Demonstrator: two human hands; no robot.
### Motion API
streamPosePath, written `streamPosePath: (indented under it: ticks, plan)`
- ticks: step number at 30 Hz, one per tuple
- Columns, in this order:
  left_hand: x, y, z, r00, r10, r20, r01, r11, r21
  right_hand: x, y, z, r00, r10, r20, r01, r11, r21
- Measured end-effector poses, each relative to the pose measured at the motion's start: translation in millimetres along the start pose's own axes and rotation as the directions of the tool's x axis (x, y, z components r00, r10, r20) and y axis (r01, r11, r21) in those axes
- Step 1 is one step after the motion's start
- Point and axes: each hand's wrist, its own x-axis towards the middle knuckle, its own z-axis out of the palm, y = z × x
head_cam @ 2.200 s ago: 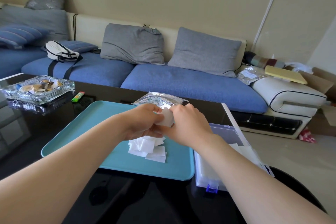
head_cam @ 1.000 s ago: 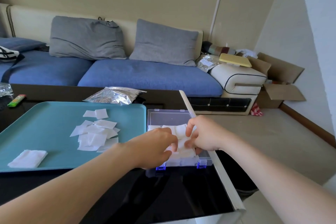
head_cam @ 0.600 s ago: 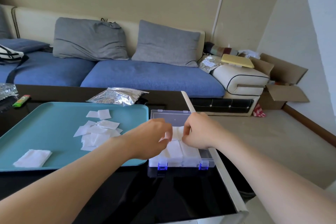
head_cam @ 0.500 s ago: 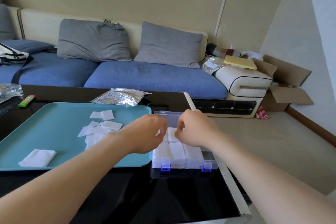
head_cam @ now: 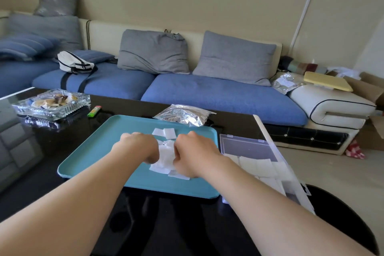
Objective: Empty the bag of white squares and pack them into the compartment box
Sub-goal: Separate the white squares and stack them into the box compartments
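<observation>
A loose pile of white squares (head_cam: 165, 159) lies on the teal tray (head_cam: 89, 151); two more squares (head_cam: 166, 132) sit just behind it. My left hand (head_cam: 137, 146) and my right hand (head_cam: 194, 153) are down on the pile from either side, fingers curled into it, fingertips hidden. The emptied foil bag (head_cam: 184, 114) lies flat behind the tray. The clear compartment box (head_cam: 247, 146) stands open right of the tray, with white squares (head_cam: 257, 166) filling its near compartments; my right forearm covers part of it.
A glass dish (head_cam: 52, 103) and a small green packet (head_cam: 94, 111) sit at the table's far left. The black glossy table ends just right of the box. A blue sofa (head_cam: 207, 93) with grey cushions runs behind.
Both hands have left the compartment box and swung left to the pile on the tray. My view has turned left with them.
</observation>
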Motion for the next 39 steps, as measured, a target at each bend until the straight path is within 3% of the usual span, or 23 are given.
streamPosePath:
  ticks: [3, 6, 10, 18, 26, 32, 36, 39]
  plan:
    - [5, -20, 6, 0.993, -0.106, 0.046, 0.109, 0.993, -0.053, 9, -16, -1, 1.000, -0.019, -0.003, 0.019, 1.000, 0.000]
    - [8, -39, 12, 0.985, -0.107, 0.138, 0.104, 0.994, 0.029, 16, -27, -1, 1.000, -0.020, 0.009, 0.020, 1.000, 0.002]
    - [1, -48, 7, 0.983, 0.017, 0.181, -0.028, 0.998, 0.062, 22, -33, -1, 1.000, -0.007, 0.025, 0.006, 1.000, 0.026]
    - [14, -56, 17, 0.942, 0.249, 0.227, -0.182, 0.943, -0.277, 29, -19, 6, 0.999, 0.049, 0.021, -0.049, 0.999, 0.008]
    - [8, -35, 12, 0.910, 0.359, 0.205, -0.312, 0.922, -0.230, 27, 18, 10, 0.984, 0.154, 0.086, -0.155, 0.988, -0.003]
    - [20, -31, 16, 0.917, 0.374, 0.137, -0.362, 0.926, -0.104, 32, 33, 25, 0.969, 0.185, 0.165, -0.201, 0.975, 0.091]
    - [19, -27, 10, 0.916, 0.399, -0.045, -0.400, 0.897, -0.185, 33, 29, 32, 0.978, 0.169, 0.123, -0.188, 0.969, 0.158]
    - [21, -23, 8, 0.907, 0.384, -0.175, -0.420, 0.856, -0.300, 29, 25, 33, 0.974, 0.138, 0.181, -0.157, 0.983, 0.093]
